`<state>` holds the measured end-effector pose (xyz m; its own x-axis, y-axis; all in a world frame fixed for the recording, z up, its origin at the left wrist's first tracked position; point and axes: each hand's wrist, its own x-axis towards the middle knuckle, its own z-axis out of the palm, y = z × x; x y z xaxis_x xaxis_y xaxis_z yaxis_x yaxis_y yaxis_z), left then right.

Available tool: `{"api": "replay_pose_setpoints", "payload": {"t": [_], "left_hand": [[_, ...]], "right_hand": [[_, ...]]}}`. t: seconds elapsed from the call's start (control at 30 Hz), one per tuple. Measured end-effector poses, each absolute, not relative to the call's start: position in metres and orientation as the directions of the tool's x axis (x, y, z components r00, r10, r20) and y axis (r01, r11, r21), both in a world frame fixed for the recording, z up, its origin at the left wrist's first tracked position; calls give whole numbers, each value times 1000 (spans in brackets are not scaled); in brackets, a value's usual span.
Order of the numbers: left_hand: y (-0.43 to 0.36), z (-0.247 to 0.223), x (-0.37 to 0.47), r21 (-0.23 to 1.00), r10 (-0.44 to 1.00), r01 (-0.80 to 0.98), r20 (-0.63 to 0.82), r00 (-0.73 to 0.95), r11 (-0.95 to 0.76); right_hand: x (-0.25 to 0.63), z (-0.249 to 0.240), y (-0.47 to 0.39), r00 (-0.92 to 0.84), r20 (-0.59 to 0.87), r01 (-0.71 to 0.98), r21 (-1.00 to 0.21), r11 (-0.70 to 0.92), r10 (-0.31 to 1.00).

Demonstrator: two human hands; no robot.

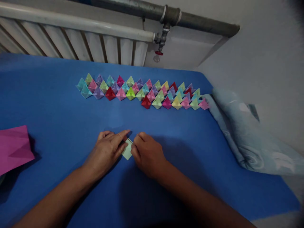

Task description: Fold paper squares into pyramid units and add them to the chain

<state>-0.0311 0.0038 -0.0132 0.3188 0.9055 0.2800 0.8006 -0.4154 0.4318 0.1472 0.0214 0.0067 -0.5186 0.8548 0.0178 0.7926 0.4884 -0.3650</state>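
Note:
A small pale green folded paper (127,152) lies on the blue surface between my hands, one corner pointing toward me. My left hand (109,146) holds its left edge, with the fingers bent over it and the thumb near its middle. On the right edge, my right hand (144,152) is closed, thumb and curled forefinger pinching the paper. The fingers cover the upper corner and both sides of the paper.
Rows of small colourful folded paper boats (121,93) stretch across the back of the blue surface (71,126). Pink paper (15,147) is at the left edge. A rolled light blue blanket (242,136) lies at the right. Behind are a white radiator (111,49) and a pipe (201,24).

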Motion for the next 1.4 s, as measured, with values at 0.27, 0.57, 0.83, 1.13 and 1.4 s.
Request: {"api": "replay_pose_setpoints", "payload": {"t": [0.27, 0.57, 0.83, 1.13, 1.4], "left_hand": [[6, -15, -29, 454, 916, 800, 276, 292, -392], [8, -16, -28, 470, 932, 808, 242, 270, -356], [6, -13, -28, 412, 909, 818, 293, 298, -401], [6, -14, -35, 281, 840, 798, 291, 458, -533], [0, -23, -55, 81, 797, 825, 325, 509, -559]], "right_hand": [[144, 8, 23, -501, 16, 809, -347, 475, 865], [142, 9, 23, -497, 5, 813, -347, 467, 868], [145, 13, 22, -488, -35, 811, -385, 439, 872], [149, 15, 26, -535, -93, 784, -425, 453, 840], [161, 5, 23, -531, 69, 719, -491, 492, 844]]}}
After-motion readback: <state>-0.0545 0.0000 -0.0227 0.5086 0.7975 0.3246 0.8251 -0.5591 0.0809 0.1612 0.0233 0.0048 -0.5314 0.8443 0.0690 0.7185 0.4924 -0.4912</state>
